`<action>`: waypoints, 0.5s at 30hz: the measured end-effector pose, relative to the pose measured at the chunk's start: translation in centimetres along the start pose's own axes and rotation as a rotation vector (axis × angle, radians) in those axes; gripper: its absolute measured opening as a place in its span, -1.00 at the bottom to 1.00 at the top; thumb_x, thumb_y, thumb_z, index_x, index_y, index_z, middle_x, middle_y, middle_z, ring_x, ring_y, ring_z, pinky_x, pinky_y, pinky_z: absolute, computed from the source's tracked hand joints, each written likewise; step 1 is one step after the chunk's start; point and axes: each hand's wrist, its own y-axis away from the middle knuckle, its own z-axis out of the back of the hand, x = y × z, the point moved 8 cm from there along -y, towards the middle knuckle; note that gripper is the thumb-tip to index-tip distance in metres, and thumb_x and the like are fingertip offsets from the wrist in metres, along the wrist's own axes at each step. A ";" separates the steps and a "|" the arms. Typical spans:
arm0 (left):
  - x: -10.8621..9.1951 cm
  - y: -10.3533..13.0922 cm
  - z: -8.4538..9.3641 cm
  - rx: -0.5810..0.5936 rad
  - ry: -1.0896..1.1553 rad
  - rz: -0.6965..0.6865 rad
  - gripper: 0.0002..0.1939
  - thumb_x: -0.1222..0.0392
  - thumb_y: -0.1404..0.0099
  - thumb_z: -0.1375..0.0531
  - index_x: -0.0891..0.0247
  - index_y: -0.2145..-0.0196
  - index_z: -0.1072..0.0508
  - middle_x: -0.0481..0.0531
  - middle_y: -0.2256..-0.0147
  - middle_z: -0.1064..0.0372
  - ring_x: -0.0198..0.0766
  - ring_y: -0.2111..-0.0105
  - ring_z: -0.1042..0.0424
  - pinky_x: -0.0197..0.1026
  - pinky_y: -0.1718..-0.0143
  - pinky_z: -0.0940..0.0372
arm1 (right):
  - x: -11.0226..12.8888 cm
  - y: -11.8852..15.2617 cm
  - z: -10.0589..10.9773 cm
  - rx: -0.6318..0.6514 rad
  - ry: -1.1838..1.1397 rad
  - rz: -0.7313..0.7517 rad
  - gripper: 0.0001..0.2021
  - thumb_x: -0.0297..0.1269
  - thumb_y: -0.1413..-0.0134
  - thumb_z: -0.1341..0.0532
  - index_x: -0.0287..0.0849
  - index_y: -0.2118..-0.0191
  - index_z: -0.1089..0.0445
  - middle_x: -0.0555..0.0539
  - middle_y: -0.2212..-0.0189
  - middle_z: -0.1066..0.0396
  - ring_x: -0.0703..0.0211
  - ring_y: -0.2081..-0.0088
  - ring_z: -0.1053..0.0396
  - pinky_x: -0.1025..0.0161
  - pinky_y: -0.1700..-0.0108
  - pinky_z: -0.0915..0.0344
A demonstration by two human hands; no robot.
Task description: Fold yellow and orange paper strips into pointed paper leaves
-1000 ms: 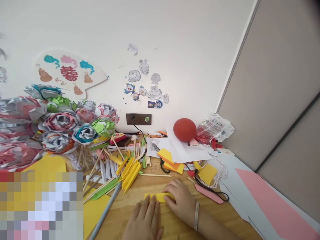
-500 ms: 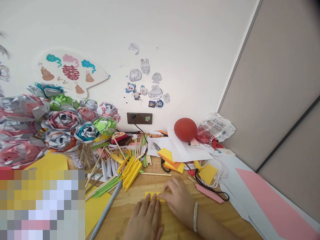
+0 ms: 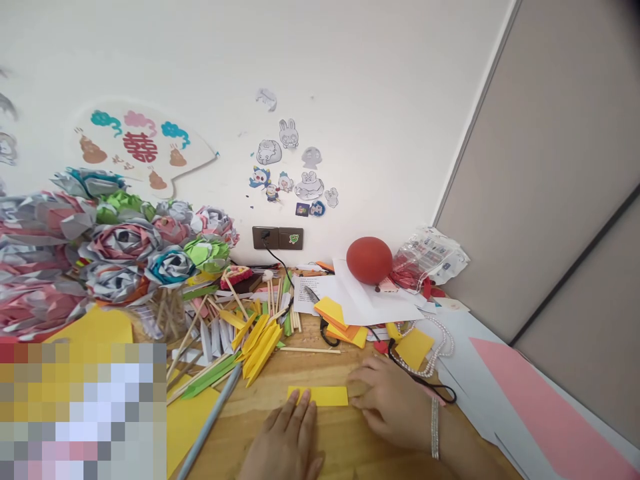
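Observation:
A narrow folded strip of yellow paper [image 3: 330, 396] lies flat on the wooden table in front of me. Spread over its left end are the fingertips of my left hand [image 3: 287, 433], which is open and pressed down flat. My right hand [image 3: 390, 403] rests on the table at the strip's right end, its fingers loosely bent. Its fingertips sit at or just past the paper's edge, and I see nothing held in them. A bracelet [image 3: 435, 427] circles the right wrist.
Folded yellow paper pieces [image 3: 261, 347], wooden sticks [image 3: 310, 350] and scissors [image 3: 330, 331] lie beyond my hands. A grey rod [image 3: 210, 420] is at the left. Paper flowers [image 3: 130, 243] crowd the back left. A red balloon [image 3: 369, 260] and bead string [image 3: 445, 337] are at the right.
My right hand has slid rightward along the yellow strip to its right end, uncovering most of it. My left hand stays on the left end.

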 end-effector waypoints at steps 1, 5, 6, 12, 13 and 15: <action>0.0 0.0 0.2 -0.008 -0.004 -0.005 -0.54 0.03 -0.23 -0.12 0.33 -0.02 -0.37 0.22 0.00 -0.37 -0.03 0.04 -0.40 -0.17 0.11 -0.28 | 0.0 -0.1 0.1 -0.011 -0.007 -0.008 -0.81 -0.46 -0.02 -0.13 -0.09 0.38 -0.48 -0.06 0.23 -0.43 0.06 0.21 -0.23 0.08 0.15 -0.16; 0.3 -0.4 1.1 0.036 0.038 0.013 -0.51 0.03 -0.21 -0.15 0.32 -0.04 -0.36 0.19 0.00 -0.37 -0.02 0.05 -0.41 -0.16 0.14 -0.32 | 1.1 -0.5 -0.5 -0.006 -0.037 0.048 -0.78 -0.32 -0.03 -0.20 -0.05 0.16 -0.45 -0.05 0.04 -0.37 0.02 0.10 -0.23 0.07 0.11 -0.17; 0.5 -0.5 1.3 0.070 0.071 0.034 -0.50 0.03 -0.20 -0.15 0.30 -0.05 -0.35 0.18 -0.01 -0.36 -0.03 0.05 -0.41 -0.16 0.13 -0.33 | 1.4 -0.6 -0.9 0.011 -0.036 0.067 -0.79 -0.31 -0.04 -0.20 -0.04 0.16 -0.46 -0.04 0.02 -0.36 0.02 0.09 -0.23 0.06 0.10 -0.18; 3.7 -0.2 0.8 0.445 0.223 0.189 -0.46 0.24 -0.13 -0.10 0.06 -0.10 -0.29 0.08 -0.13 -0.19 -0.03 -0.09 -0.25 0.01 0.03 -0.27 | 0.8 -0.5 -1.5 0.022 -0.037 0.037 -0.79 -0.33 -0.11 -0.13 0.03 0.23 -0.50 0.03 0.04 -0.39 0.06 0.09 -0.24 0.07 0.10 -0.18; 4.6 0.0 0.9 0.441 0.226 0.198 -0.45 0.24 -0.10 -0.11 0.00 -0.09 -0.29 0.08 -0.15 -0.16 0.01 -0.10 -0.23 0.07 0.03 -0.25 | 0.6 -0.4 -1.5 0.025 -0.050 0.036 -0.79 -0.33 -0.11 -0.13 0.04 0.23 -0.50 0.03 0.04 -0.38 0.07 0.08 -0.24 0.08 0.09 -0.18; 6.0 0.2 1.4 0.394 0.230 0.170 -0.45 0.24 -0.07 -0.15 -0.05 -0.06 -0.32 0.09 -0.14 -0.20 0.03 -0.08 -0.27 0.08 0.03 -0.25 | 0.4 -0.4 -1.6 0.033 -0.076 0.033 -0.80 -0.32 -0.10 -0.15 0.04 0.22 -0.50 0.04 0.02 -0.37 0.08 0.07 -0.23 0.10 0.07 -0.18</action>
